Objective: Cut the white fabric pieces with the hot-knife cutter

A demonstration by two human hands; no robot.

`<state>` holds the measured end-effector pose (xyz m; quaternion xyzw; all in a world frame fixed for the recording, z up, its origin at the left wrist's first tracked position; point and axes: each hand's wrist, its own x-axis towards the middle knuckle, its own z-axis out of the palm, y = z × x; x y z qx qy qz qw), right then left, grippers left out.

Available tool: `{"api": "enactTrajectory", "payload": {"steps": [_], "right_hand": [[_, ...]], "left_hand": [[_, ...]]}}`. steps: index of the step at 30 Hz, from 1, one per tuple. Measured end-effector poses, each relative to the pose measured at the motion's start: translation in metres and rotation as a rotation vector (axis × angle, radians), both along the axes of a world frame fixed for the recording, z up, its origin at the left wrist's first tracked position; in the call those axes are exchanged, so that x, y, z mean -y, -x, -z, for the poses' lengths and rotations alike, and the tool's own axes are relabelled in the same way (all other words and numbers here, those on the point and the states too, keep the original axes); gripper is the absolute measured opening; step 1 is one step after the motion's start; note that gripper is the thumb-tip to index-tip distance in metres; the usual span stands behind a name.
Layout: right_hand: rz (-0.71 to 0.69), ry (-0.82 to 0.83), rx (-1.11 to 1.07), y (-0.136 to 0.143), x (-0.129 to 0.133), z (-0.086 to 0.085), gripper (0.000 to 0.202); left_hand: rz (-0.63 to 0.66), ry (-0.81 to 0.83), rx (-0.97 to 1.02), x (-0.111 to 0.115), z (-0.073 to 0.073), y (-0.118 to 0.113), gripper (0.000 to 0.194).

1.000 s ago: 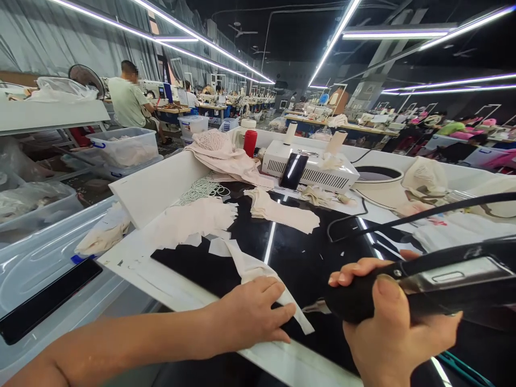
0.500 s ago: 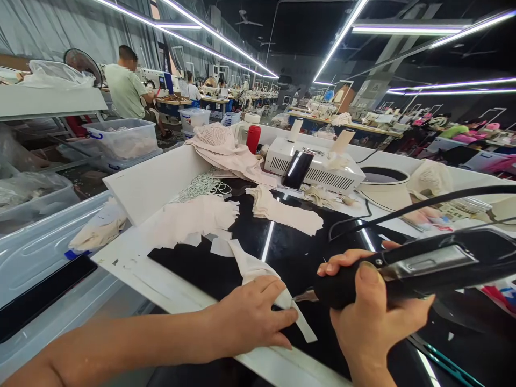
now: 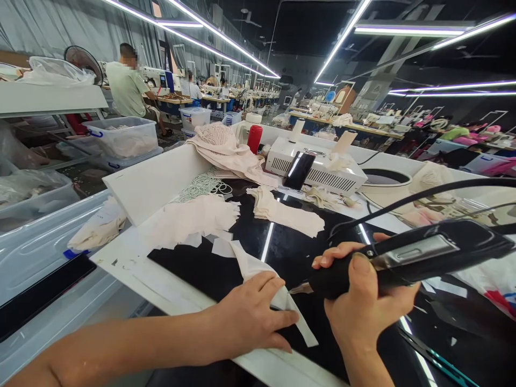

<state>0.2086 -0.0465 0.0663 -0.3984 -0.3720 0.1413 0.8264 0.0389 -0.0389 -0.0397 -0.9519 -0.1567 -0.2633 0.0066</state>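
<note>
**Two hands on a fabric strip and a cutter**

Two hands work at the near edge of a black worktop (image 3: 306,258). The left hand (image 3: 250,320) lies flat, fingers together, pressing down on a pale fabric strip (image 3: 258,274) that runs out from under its fingertips toward the table edge. The right hand (image 3: 365,306) is clamped around the black handle of a corded cutter (image 3: 407,258), whose metal tip (image 3: 299,288) touches the strip just beside the left fingertips. The cable (image 3: 415,199) arcs away to the right.

Beyond the hands, cut fabric pieces (image 3: 193,217) lie left of centre and another pile (image 3: 284,209) sits farther back. Behind these stands a white machine (image 3: 322,172) with a phone (image 3: 298,169) leaning on it, a red bottle (image 3: 254,138) to its left. Farther off, a person (image 3: 129,88) sits among rows of tables.
</note>
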Motion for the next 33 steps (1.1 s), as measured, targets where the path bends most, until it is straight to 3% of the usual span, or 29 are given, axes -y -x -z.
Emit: {"api": "enactTrajectory", "payload": {"steps": [14,22,33], "right_hand": [[-0.055,-0.055,0.009,-0.001,-0.012,0.005,0.048],[-0.063,-0.048,0.005,-0.001,-0.017,0.011,0.049],[-0.045,-0.021,-0.014,-0.002,-0.007,0.004,0.05]], "left_hand": [[-0.064,-0.058,0.058,0.003,0.001,0.0,0.066],[-0.031,-0.02,0.102,0.002,0.001,-0.001,0.065],[-0.049,-0.047,0.056,0.002,0.003,-0.001,0.068]]}}
